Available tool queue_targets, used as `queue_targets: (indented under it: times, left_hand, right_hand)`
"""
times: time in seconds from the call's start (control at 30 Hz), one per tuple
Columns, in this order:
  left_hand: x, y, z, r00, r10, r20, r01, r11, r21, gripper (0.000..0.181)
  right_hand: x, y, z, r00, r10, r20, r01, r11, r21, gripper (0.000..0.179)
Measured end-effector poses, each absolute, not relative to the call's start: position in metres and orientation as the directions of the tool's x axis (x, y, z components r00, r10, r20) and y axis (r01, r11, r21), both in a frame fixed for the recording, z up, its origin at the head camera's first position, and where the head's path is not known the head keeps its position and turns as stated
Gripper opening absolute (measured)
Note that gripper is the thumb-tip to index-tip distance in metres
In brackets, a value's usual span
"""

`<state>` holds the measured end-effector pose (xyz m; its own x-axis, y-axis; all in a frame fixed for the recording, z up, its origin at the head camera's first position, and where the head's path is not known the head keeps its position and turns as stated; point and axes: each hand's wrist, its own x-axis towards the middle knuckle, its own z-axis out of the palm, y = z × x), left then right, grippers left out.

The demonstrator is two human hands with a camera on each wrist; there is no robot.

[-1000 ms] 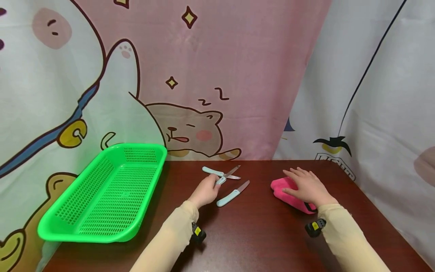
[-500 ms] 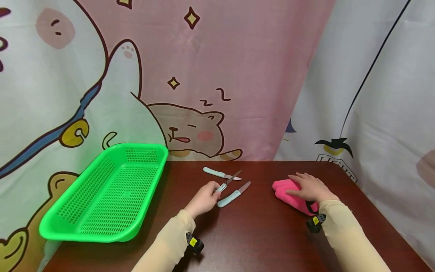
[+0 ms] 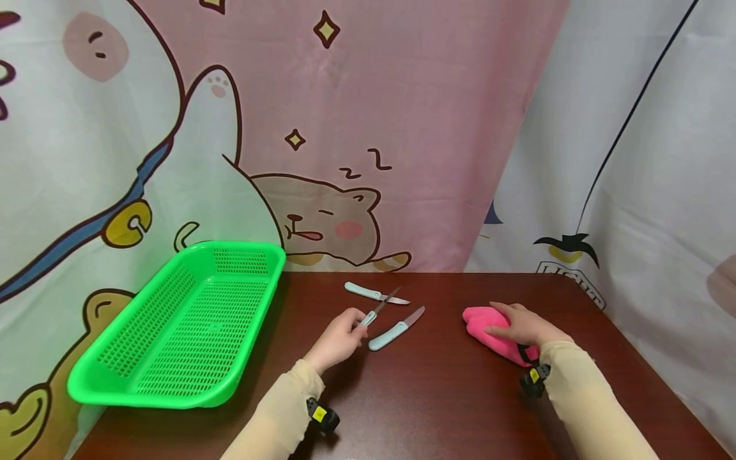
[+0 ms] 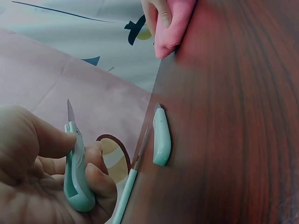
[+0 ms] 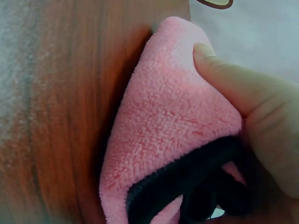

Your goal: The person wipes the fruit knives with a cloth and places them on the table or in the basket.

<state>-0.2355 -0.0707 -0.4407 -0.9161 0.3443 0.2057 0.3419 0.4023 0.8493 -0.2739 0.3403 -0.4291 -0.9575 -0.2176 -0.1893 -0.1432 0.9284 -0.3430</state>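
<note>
My left hand [image 3: 336, 338] grips a folding knife [image 4: 80, 172] by its pale mint handle, which has a slot along it; the blade points away. Two similar knives lie on the table just beyond: a farther knife [image 3: 363, 291] and a nearer knife [image 3: 388, 336], both with blades out. At the right, my right hand [image 3: 529, 324] holds a folded pink cloth [image 3: 489, 329], fluffy and edged in black. In the right wrist view the thumb presses on the cloth's side, while the other fingers are hidden behind it.
A green plastic basket [image 3: 230, 377] with perforated walls stands at the left of the dark brown wooden table [image 3: 437, 409]. Behind the table hangs a curtain [image 3: 425, 128] printed with cartoon animals.
My left hand has drawn the held knife back toward me and slightly left, away from the farther knife. The right hand's fingers have come down and closed round the pink cloth.
</note>
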Motion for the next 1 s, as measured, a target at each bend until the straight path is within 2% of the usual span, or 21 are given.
queue_targets:
  times: [0.4,0.67,1.0]
  left_hand:
    - [-0.236,-0.077,-0.445,-0.932,0.315,0.178,0.292,0.364,0.884,0.01]
    - [-0.235,-0.079,-0.447,-0.943,0.304,0.138,0.239,0.326,0.915,0.01]
    - [-0.234,-0.08,-0.449,-0.948,0.296,0.12,0.204,0.271,0.941,0.013]
  right_hand:
    - [-0.271,0.333,-0.427,-0.965,-0.227,-0.13,-0.188,0.948,-0.257,0.08]
    - [-0.271,0.334,-0.432,-0.966,-0.244,-0.088,-0.214,0.942,-0.26,0.068]
    - [-0.269,0.329,-0.434,-0.971,-0.237,-0.036,-0.223,0.948,-0.225,0.064]
